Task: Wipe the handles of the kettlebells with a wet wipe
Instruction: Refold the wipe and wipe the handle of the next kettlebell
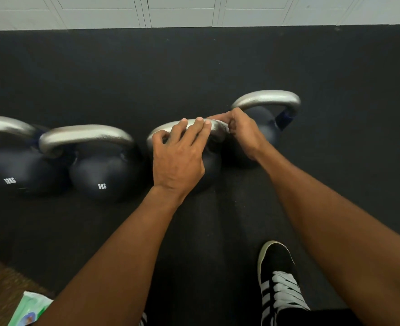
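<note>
Four dark kettlebells in a row on black floor [194, 67]. Third kettlebell handle [215, 128], frame centre: left hand [179, 151] curled over it; right hand [243, 132] pinches a white wet wipe [217, 118], mostly hidden, against its right end. Wipes packet [29, 309], lower left, cut off; contents unseen. Leftmost kettlebell [11, 165] cropped.
</note>
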### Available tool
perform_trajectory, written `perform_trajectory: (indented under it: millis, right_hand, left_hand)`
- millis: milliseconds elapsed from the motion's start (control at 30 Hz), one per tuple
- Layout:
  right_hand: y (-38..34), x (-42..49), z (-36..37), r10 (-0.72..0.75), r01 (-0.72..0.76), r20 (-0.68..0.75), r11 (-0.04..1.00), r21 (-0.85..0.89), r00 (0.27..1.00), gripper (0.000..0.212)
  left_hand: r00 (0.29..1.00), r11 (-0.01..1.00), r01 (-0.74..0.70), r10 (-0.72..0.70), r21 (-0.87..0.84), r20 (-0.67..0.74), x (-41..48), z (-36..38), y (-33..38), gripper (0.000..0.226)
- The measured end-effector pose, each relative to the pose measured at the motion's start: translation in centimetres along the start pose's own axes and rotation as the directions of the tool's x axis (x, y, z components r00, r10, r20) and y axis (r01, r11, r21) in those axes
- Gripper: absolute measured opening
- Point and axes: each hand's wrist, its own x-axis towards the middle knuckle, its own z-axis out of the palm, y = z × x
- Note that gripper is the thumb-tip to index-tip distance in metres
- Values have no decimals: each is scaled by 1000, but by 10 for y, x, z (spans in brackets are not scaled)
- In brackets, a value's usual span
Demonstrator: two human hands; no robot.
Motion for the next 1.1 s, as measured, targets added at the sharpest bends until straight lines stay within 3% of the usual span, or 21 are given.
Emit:
perform_trajectory:
  millis: [133, 300, 367, 467, 633, 733, 900, 967, 1100]
  right_hand:
    - [22, -14, 9, -7, 11, -111, 999, 40, 994, 57]
    - [50, -50, 44, 1, 88, -274, 946, 312, 962, 69]
    - [52, -55, 60, 30, 88, -328, 937, 339, 944, 73]
    - [43, -62, 77, 25, 87, -402, 962, 258, 916, 66]
    - [40, -71, 90, -106, 145, -416, 988, 61, 903, 60]
    - [40, -55, 66, -82, 132, -444, 988, 83, 892, 55]
    - [8, -18, 13, -44, 5, -219, 984, -178, 975, 52]
    - [-5, -9, 7, -15, -15, -143, 979, -202, 990, 55]
    - [-11, -12, 14, 11, -49, -174, 975, -218, 985, 55]
  left_hand:
    - [1000, 1000, 3, -3, 3, 28, 1, -2, 0, 59]
    - [1000, 1000, -1, 1, -17, 30, 1, -3, -1, 59]
    - [1000, 1000, -2, 2, -22, 17, 0, -3, -1, 59]
    - [1000, 999, -9, 9, -30, 11, 1, -2, -3, 58]
    - [1000, 999, -19, 19, -41, -8, 1, 1, -5, 54]
    - [1000, 999, -29, 29, -44, 1, 2, 0, -6, 57]
    - [1000, 999, -22, 22, -45, 4, 1, 0, -5, 59]
    - [1000, 999, -22, 23, -37, 8, 0, 0, -5, 59]
    - [1000, 999, -10, 10, -34, -8, -1, 1, -4, 60]
